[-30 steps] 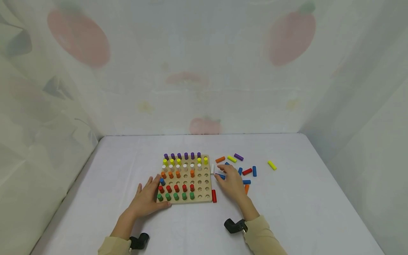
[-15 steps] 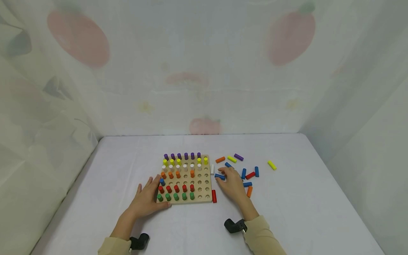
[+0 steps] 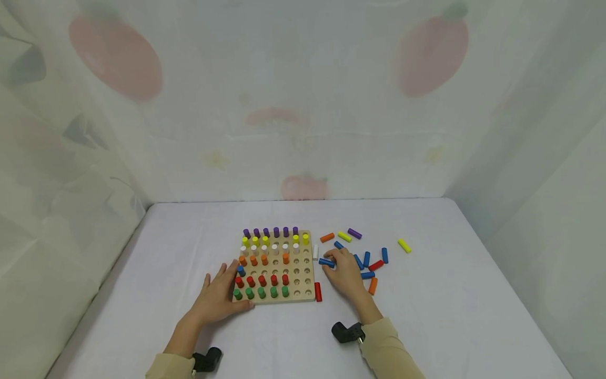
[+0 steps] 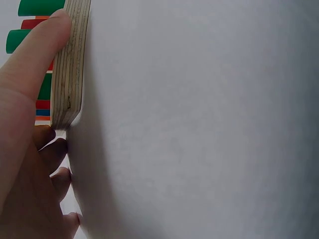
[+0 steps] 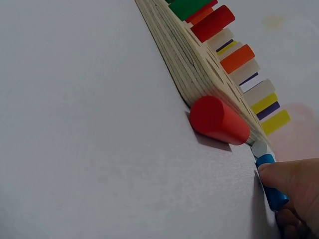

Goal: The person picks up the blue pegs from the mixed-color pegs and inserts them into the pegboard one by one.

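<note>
1 board (image 3: 302, 287) | 32 upright pegs (image 3: 285, 290) | 14 visible unseated pegs (image 3: 318, 292)

The peg (image 3: 326, 262) in my right hand (image 3: 344, 271) is blue; my board (image 3: 302, 287) is pale wood with striped edges (image 5: 169, 50). On it I see purple pegs (image 3: 276, 232), yellow pegs (image 3: 265, 240), white pegs (image 3: 264, 250), orange pegs (image 3: 285, 258), a blue one, red pegs (image 3: 262, 280) and green pegs (image 3: 262, 292). The loose pegs (image 3: 327, 237) on my white table (image 3: 450, 316) are red, white, orange, yellow, purple and blue. My sleeves (image 3: 388, 347) are beige, my wrist cameras (image 3: 346, 333) black, the whitish curtain (image 3: 331, 73) patterned with faded red fruit (image 3: 117, 58)
</note>
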### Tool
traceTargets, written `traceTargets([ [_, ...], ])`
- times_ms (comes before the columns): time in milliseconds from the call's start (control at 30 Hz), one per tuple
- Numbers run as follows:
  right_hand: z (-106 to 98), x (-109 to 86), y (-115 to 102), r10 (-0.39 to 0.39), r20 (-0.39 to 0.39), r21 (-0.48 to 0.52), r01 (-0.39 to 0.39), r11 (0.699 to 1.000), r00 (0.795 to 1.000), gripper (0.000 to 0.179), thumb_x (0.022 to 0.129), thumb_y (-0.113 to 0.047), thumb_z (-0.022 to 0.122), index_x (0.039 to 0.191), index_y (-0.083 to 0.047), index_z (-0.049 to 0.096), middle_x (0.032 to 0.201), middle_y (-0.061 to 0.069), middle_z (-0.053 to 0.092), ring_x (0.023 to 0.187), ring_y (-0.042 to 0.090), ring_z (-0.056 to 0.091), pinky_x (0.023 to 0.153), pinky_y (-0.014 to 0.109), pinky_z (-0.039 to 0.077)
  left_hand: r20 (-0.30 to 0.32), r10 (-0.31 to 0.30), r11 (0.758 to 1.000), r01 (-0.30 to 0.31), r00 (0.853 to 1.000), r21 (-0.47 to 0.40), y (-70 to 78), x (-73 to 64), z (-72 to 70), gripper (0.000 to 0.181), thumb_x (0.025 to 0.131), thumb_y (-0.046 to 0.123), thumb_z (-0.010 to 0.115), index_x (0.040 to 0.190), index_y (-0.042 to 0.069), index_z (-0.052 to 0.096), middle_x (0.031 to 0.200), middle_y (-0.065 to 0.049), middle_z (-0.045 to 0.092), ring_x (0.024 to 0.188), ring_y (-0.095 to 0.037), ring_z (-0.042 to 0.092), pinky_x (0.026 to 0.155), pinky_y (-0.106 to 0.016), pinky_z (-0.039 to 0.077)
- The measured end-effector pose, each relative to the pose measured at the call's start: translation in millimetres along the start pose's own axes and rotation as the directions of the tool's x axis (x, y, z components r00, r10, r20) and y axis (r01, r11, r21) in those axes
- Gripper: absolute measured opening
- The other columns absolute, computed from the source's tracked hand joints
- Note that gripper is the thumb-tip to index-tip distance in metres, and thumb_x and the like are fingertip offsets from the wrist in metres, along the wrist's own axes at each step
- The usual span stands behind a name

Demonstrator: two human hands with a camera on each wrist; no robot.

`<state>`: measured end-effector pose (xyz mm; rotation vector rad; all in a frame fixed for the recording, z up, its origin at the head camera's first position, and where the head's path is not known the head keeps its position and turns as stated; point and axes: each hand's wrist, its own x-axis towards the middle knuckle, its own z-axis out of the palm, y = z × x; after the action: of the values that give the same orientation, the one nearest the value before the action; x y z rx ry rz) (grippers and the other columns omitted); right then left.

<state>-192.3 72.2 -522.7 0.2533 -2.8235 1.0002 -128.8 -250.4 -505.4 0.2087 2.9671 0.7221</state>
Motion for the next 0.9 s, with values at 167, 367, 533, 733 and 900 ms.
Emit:
traceTargets([
  [167,-0.6,0.3,-0.2,-0.006,0.006,0.005,0.006,1.000,1.000,0.018,0.080,-0.019,0.071,0.096,-0.016,0.065,0.083,0.000,0.053,0.072,0.013,0.045,0.062,0.024,0.039,-0.002,0.002,1.000,-0.002,1.000,-0.001,-0.3,-0.3,0.1,0.114,0.060,0.063,0.073,0.145,0.005,0.024,0.147,-0.017,0.032,0.137,-0.042,0.018,0.104,-0.068,0.003],
  [367,-0.7,0.1,0.0,-0.018,0.005,-0.007,0.018,1.000,1.000,0.014,0.080,-0.018,0.071,0.093,-0.016,0.065,0.079,0.000,0.052,0.071,0.014,0.044,0.062,0.024,0.038,-0.002,0.002,1.000,-0.002,1.000,-0.004,-0.1,-0.2,-0.1,0.114,0.061,0.063,0.073,0.145,0.005,0.024,0.147,-0.017,0.032,0.137,-0.042,0.018,0.104,-0.068,0.003],
  [533,-0.4,-0.1,0.2,-0.019,0.010,-0.009,0.019,1.000,1.000,0.014,0.080,-0.017,0.070,0.093,-0.016,0.066,0.080,0.000,0.053,0.071,0.014,0.044,0.062,0.024,0.037,0.003,0.000,1.000,0.000,1.000,-0.012,1.2,-0.8,-0.7,0.114,0.061,0.062,0.074,0.146,0.005,0.024,0.147,-0.017,0.032,0.137,-0.042,0.018,0.104,-0.068,0.003],
  [733,0.4,-0.7,-0.3,-0.028,0.007,-0.008,0.028,1.000,1.000,0.013,0.080,-0.017,0.070,0.093,-0.015,0.066,0.081,0.001,0.053,0.070,0.014,0.043,0.061,0.024,0.036,0.005,-0.001,1.000,0.001,1.000,-0.010,0.9,-0.4,-0.6,0.114,0.061,0.062,0.074,0.146,0.005,0.023,0.148,-0.017,0.030,0.138,-0.042,0.017,0.104,-0.067,0.002],
  [900,0.5,-0.9,-0.4,-0.037,-0.005,-0.006,0.037,0.999,0.999,0.013,0.080,-0.016,0.070,0.093,-0.015,0.066,0.080,0.000,0.053,0.069,0.014,0.043,0.060,0.024,0.035,0.004,0.000,1.000,0.000,1.000,-0.009,1.2,-0.3,-0.7,0.114,0.061,0.062,0.073,0.146,0.005,0.023,0.148,-0.017,0.030,0.138,-0.042,0.017,0.104,-0.068,0.002],
])
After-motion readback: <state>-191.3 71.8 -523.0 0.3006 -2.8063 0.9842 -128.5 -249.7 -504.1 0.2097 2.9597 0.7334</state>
